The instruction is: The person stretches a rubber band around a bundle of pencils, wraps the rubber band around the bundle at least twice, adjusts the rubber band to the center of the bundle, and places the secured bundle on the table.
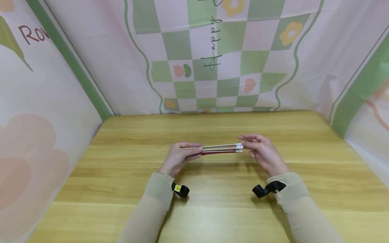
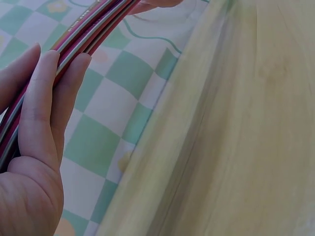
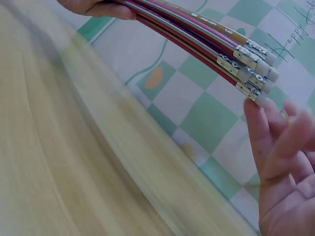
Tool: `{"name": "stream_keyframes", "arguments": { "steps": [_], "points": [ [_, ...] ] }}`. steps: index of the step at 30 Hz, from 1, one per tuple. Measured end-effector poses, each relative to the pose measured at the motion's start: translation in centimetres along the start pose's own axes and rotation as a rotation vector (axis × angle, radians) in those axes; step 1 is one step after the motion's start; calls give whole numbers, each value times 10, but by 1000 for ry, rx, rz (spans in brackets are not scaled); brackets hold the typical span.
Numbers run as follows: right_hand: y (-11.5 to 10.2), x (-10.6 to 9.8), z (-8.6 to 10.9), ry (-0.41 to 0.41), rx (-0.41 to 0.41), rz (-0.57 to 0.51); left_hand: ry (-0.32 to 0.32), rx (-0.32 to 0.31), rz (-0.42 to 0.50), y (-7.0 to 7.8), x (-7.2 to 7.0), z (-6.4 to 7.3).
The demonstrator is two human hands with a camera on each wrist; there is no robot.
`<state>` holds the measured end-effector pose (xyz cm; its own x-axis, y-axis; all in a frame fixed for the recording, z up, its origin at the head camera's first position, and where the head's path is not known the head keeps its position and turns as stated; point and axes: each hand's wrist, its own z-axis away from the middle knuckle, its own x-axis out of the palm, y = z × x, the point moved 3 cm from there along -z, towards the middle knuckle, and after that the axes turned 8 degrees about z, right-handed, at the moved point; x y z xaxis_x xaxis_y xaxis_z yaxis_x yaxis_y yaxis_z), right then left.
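Note:
Several pencils [image 1: 219, 149] lie bundled side by side, held level over the table with their white erasers toward the right. My left hand [image 1: 181, 154] grips the bundle near its left end, and in the left wrist view its fingers curl round the pencils [image 2: 91, 29]. At the eraser end is my right hand [image 1: 263, 152]; in the right wrist view one fingertip is right at the lowest eraser [image 3: 262, 100]. A thin orange rubber band [image 3: 253, 186] shows at the curled fingers of the right hand, mostly hidden by them.
A wooden table [image 1: 225, 216] spreads beneath both hands. Behind it hangs a green-and-white checked cloth [image 1: 206, 71], and printed cloth walls [image 1: 70, 135] stand at the sides. Black straps [image 1: 268, 189] circle both wrists.

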<state>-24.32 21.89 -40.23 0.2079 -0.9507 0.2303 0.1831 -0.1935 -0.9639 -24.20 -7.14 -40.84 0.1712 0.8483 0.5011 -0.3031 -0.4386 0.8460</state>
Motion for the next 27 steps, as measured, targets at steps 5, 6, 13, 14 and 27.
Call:
{"name": "stream_keyframes", "arguments": {
  "steps": [5,6,13,14,27],
  "points": [
    [3,0,-1,-9,-2,13,-1,4,4,0,-1,-1],
    [3,0,-1,-29,-12,18,-2,5,8,0,-1,-1],
    [3,7,-3,-209,-136,48,2,17,37,1,-1,-1],
    [4,8,-3,-214,-143,52,4,17,42,1,-1,0],
    [5,38,1,-177,-176,259,-6,17,47,0,0,0]
  ]
}}
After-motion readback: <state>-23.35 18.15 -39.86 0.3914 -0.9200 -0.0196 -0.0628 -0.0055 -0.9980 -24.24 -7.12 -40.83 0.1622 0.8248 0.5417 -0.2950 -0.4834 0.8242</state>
